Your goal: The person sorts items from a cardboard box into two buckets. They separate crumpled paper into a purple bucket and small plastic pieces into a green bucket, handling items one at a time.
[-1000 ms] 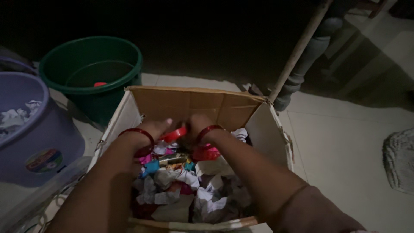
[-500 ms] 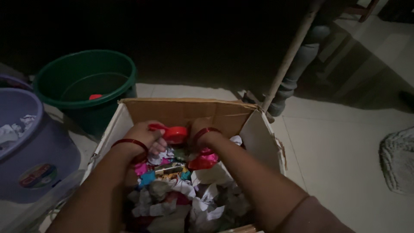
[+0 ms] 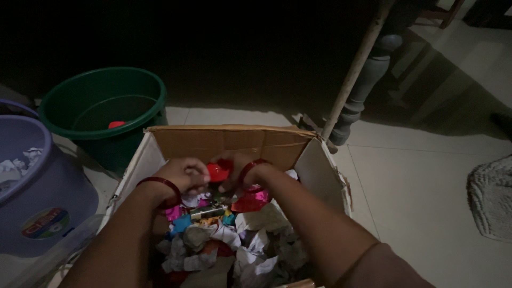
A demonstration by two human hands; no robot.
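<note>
An open cardboard box stands on the floor, filled with crumpled white paper and bright wrappers. Both my hands reach into its far end. My right hand grips a small red round piece. My left hand is curled right beside it, fingers bent; I cannot tell if it touches the red piece. Each wrist wears a red bangle.
A green bucket with a small red thing inside stands at the left rear. A purple bucket holding crumpled paper is at the left. A wooden stick leans by a turned post. A mat lies at the right.
The red piece has passed from under my left fingers into my right hand, and both hands have drawn closer together above the scraps. The view has tilted slightly.
</note>
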